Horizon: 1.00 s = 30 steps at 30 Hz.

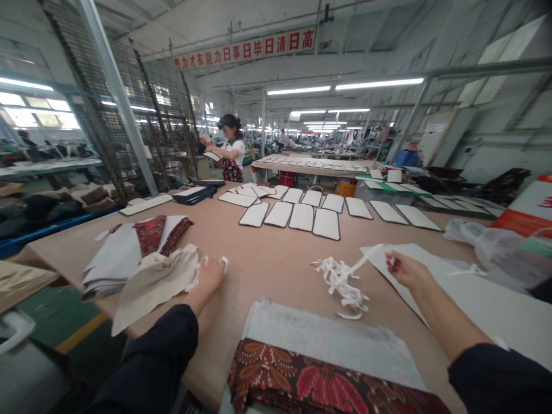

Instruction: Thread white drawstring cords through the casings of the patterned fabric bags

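Note:
My left hand rests at the right edge of a crumpled beige cloth, fingers curled. Bits of white strip poke out on both sides of this closed hand. In a pinch, my right hand holds the end of a narrow white strip. That strip runs down to a loose tangle of white strips on the table. Close to me lies a stack of dark, red-patterned fabric with a pale sheet along its far side.
Several white panels with dark edging lie across the far part of the brown table. Grey and patterned pieces are stacked at left. A large white sheet and clear plastic lie at right. A co-worker stands beyond the table.

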Tool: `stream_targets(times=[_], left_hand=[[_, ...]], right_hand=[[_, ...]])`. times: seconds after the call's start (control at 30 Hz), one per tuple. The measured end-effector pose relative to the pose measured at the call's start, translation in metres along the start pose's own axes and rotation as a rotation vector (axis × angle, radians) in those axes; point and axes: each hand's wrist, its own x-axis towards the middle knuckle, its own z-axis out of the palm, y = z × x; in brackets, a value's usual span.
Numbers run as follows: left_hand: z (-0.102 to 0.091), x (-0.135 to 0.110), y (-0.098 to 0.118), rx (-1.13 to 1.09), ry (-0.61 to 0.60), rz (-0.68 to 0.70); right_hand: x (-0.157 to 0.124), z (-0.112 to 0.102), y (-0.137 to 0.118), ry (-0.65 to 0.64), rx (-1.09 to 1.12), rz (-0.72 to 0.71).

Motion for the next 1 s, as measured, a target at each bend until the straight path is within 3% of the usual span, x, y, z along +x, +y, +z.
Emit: stream_targets(times=[0.07, 0.13, 0.23, 0.3, 0.37, 0.5, 0.57, 0.67, 0.77, 0.87, 1.0], left_hand=[[-0.019, 0.002, 0.035, 0.005, 0.093, 0.048], [-0.040, 0.002, 0.080, -0.038, 0.108, 0.154], [-0.065, 0.000, 0.137, -0.075, -0.084, 0.283], [-0.077, -0.001, 0.156, -0.059, -0.146, 0.291], [-0.087, -0.001, 0.161, -0.036, -0.150, 0.292], [-0.098, -0.001, 0.173, -0.123, -0.119, 0.411], [-0.095, -0.005, 0.195, -0.313, -0.136, 0.533], [-0.076, -0.011, 0.246, -0.558, -0.182, 0.703], [-0.055, -0.008, 0.300, -0.632, -0.289, 0.833], [-0.050, 0.010, 0.337, -0.643, -0.325, 0.749], [-0.070, 0.030, 0.361, -0.773, -0.194, 0.630]], right_hand=[[-0.015, -0.014, 0.000, 0.045, 0.225, 0.082], [-0.051, -0.002, 0.001, -0.092, 0.412, 0.151], [-0.113, 0.035, -0.006, -0.310, 0.671, 0.328], [-0.136, 0.050, -0.020, -0.408, 0.809, 0.379], [-0.139, 0.046, -0.041, -0.384, 0.938, 0.289], [-0.116, 0.005, -0.085, -0.090, 1.163, -0.242], [-0.109, -0.010, -0.095, -0.043, 1.152, -0.383], [-0.116, -0.018, -0.095, -0.112, 1.071, -0.375], [-0.127, -0.023, -0.084, -0.149, 1.027, -0.334], [-0.129, -0.030, -0.066, -0.161, 1.000, -0.261], [-0.120, -0.031, -0.032, -0.137, 0.989, -0.114]])
